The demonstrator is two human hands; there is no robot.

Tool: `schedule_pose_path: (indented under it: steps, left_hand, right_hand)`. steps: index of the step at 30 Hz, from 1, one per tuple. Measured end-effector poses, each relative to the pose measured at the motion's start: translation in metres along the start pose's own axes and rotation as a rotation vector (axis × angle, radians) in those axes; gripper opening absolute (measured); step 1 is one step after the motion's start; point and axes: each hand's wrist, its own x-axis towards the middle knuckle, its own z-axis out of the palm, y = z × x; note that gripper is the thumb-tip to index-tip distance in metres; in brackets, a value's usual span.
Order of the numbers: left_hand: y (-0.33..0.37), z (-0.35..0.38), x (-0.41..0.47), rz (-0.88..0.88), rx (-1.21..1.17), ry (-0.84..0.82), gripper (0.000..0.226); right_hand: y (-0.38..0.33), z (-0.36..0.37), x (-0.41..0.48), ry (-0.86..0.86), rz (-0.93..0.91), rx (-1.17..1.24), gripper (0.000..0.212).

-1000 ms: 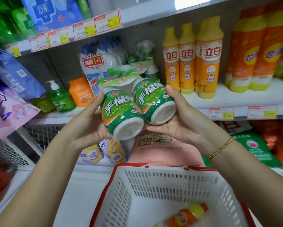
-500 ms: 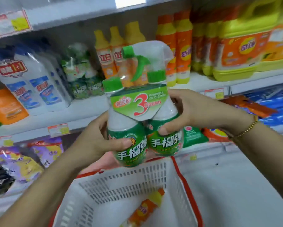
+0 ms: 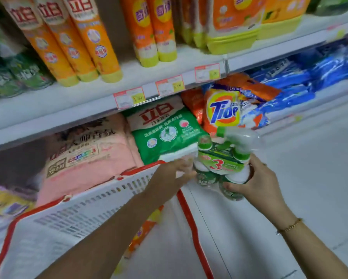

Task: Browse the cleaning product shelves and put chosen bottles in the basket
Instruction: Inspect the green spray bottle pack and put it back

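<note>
Twin-pack of green bottles (image 3: 222,167) hung just outside the basket's (image 3: 100,200) far right corner. The right hand (image 3: 256,183) was curled round its lower side, the left hand's (image 3: 169,175) blurred, straightish fingers pressed on the other. An orange bottle (image 3: 144,231) lay inside the basket, and detergent bags (image 3: 165,135) crowded in behind it.
</note>
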Motion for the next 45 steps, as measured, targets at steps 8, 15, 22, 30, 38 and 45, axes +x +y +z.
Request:
schedule_pose_path:
  steps: [8, 15, 22, 30, 38, 45]
  left_hand:
    - [-0.030, 0.018, -0.012, 0.103, 0.316, -0.137, 0.036]
    - [-0.030, 0.014, -0.011, 0.021, 0.148, -0.147, 0.030]
    - [-0.042, 0.021, -0.011, 0.081, 0.154, -0.104, 0.029]
    - [-0.039, 0.020, -0.014, 0.069, 0.059, -0.025, 0.019]
    - [-0.020, -0.073, -0.027, -0.031, -0.130, 0.187, 0.032]
    - [-0.022, -0.217, -0.038, -0.034, -0.243, 0.793, 0.037]
  right_hand:
    - [0.099, 0.067, -0.032, -0.011, 0.186, -0.037, 0.057]
    - [0.116, 0.100, -0.037, -0.027, 0.209, 0.036, 0.060]
    - [0.122, 0.119, -0.037, -0.036, 0.218, 0.053, 0.068]
    - [0.109, 0.097, -0.021, -0.243, 0.321, 0.080, 0.060]
    - [-0.035, -0.013, 0.032, -0.321, 0.094, -0.116, 0.013]
    - [-0.260, 0.081, 0.094, -0.192, -0.575, -0.032, 0.004]
